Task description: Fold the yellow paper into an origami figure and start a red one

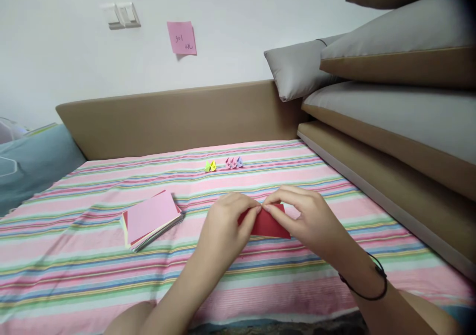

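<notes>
A white wall (234,32) rises behind a long brown panel (178,121) at the striped pink cloth (85,280)'s far edge; grey-and-brown cushions (401,109) stack along the right edge.

Red paper (270,227), held before me.
Plain; I pinch its far edge near the middle. Near edge free, right corners showing.
</notes>
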A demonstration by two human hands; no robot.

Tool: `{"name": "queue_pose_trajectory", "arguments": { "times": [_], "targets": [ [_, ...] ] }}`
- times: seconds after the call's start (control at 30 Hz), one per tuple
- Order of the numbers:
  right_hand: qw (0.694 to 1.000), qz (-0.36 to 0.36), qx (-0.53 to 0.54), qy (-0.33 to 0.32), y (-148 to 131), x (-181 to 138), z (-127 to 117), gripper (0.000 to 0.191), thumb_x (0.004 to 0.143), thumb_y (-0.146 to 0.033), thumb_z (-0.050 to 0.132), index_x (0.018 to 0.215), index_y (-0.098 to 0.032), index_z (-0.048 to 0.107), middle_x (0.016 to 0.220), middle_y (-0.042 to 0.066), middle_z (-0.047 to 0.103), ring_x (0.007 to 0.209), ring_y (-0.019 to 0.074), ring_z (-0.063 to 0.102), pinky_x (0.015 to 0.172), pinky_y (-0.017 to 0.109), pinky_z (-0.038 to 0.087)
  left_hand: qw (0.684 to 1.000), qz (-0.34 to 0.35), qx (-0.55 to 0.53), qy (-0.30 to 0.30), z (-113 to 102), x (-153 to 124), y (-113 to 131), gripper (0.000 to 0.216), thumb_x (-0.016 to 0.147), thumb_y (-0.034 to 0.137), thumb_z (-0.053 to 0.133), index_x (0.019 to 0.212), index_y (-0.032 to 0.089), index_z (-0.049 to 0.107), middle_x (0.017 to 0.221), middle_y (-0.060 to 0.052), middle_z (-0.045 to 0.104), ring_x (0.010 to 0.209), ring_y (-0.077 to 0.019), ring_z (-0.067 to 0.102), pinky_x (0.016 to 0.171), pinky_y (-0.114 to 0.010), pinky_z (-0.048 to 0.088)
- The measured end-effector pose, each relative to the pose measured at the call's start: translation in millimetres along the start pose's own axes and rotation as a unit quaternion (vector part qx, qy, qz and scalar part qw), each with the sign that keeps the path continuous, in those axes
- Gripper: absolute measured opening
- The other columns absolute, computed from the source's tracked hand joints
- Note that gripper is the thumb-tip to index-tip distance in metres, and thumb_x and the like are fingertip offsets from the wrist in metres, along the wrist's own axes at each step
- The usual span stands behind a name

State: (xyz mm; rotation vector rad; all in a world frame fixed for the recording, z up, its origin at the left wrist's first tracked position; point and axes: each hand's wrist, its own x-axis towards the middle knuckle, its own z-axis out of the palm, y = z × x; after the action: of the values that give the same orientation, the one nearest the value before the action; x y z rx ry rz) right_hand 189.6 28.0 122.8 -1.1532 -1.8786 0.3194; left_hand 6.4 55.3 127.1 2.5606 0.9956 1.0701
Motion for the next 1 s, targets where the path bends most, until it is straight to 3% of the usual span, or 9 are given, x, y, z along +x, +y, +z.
{"name": "queue_pose_trajectory", "arguments": {
  "times": [0.13,0.33,0.47,0.57,0.63,0.73,0.83,1.0],
  "targets": [
    [0.999,-0.019,-0.044,0.021,-2,-2,7,0.015,0.086,-0.013,0.054,0.079,-0.018,0.066,0.078,0.002,0.065,0.075,0.0167,0.057,0.070,0.031,0.042,0.998,-0.029,-0.042,0.021,11,-1,4,0.012,0.086,0.014,0.056,0.083,0.016,0.067,0.083,-0.003,0.071,0.079,-0.0157,0.064,0.073,-0.027,0.047],
    [0.994,-0.058,-0.069,0.059,-2,0,-5,0.014,0.087,-0.012,0.054,0.079,-0.017,0.064,0.077,0.002,0.064,0.075,0.0156,0.057,0.070,0.030,0.042,0.995,-0.072,-0.058,0.023,-3,2,-2,0.015,0.085,0.015,0.056,0.082,0.019,0.070,0.085,0.000,0.074,0.080,-0.0145,0.067,0.075,-0.024,0.048],
    [0.989,-0.050,-0.089,0.105,1,-3,-28,0.012,0.087,-0.013,0.056,0.078,-0.019,0.062,0.079,0.001,0.065,0.078,0.0146,0.059,0.072,0.027,0.044,0.993,-0.110,0.019,0.042,-23,2,-17,0.015,0.087,0.022,0.053,0.082,0.020,0.067,0.086,-0.001,0.073,0.082,-0.0175,0.067,0.071,-0.026,0.049],
    [0.987,-0.040,-0.106,0.114,4,-4,-37,0.011,0.086,-0.014,0.057,0.079,-0.020,0.061,0.081,0.000,0.065,0.079,0.0145,0.059,0.074,0.027,0.044,0.975,-0.128,0.135,0.124,-32,3,-23,0.017,0.089,0.022,0.049,0.087,0.018,0.065,0.090,-0.005,0.071,0.088,-0.0217,0.065,0.074,-0.031,0.048],
    [0.990,-0.041,-0.104,0.088,3,-4,-35,0.012,0.087,-0.014,0.056,0.079,-0.020,0.061,0.081,0.001,0.065,0.078,0.0146,0.058,0.073,0.028,0.043,0.970,-0.102,0.163,0.147,-31,3,-21,0.016,0.089,0.022,0.048,0.092,0.018,0.063,0.096,-0.006,0.070,0.094,-0.0226,0.064,0.080,-0.034,0.047],
    [0.993,-0.062,-0.097,0.037,2,-1,-26,0.014,0.089,-0.013,0.053,0.081,-0.020,0.062,0.081,0.001,0.065,0.079,0.0153,0.057,0.073,0.030,0.043,0.991,-0.018,0.111,0.073,-23,1,-9,0.019,0.086,0.022,0.055,0.104,0.019,0.062,0.108,-0.006,0.068,0.103,-0.0213,0.061,0.090,-0.033,0.045],
    [0.990,-0.084,-0.109,0.027,2,0,-19,0.014,0.090,-0.013,0.052,0.083,-0.020,0.063,0.082,0.001,0.066,0.081,0.0161,0.057,0.076,0.033,0.041,0.998,-0.042,0.035,-0.024,-13,0,1,0.013,0.087,0.020,0.054,0.092,0.021,0.066,0.092,-0.001,0.073,0.084,-0.0161,0.066,0.077,-0.026,0.047],
    [0.969,-0.127,-0.210,0.005,1,-2,-6,0.014,0.090,-0.016,0.052,0.089,-0.023,0.064,0.093,0.001,0.070,0.092,0.0203,0.056,0.095,0.044,0.032,0.995,-0.068,0.043,-0.059,-3,-1,2,0.017,0.089,0.020,0.052,0.082,0.020,0.068,0.082,-0.001,0.073,0.076,-0.0178,0.066,0.069,-0.027,0.046]
  ]
}}
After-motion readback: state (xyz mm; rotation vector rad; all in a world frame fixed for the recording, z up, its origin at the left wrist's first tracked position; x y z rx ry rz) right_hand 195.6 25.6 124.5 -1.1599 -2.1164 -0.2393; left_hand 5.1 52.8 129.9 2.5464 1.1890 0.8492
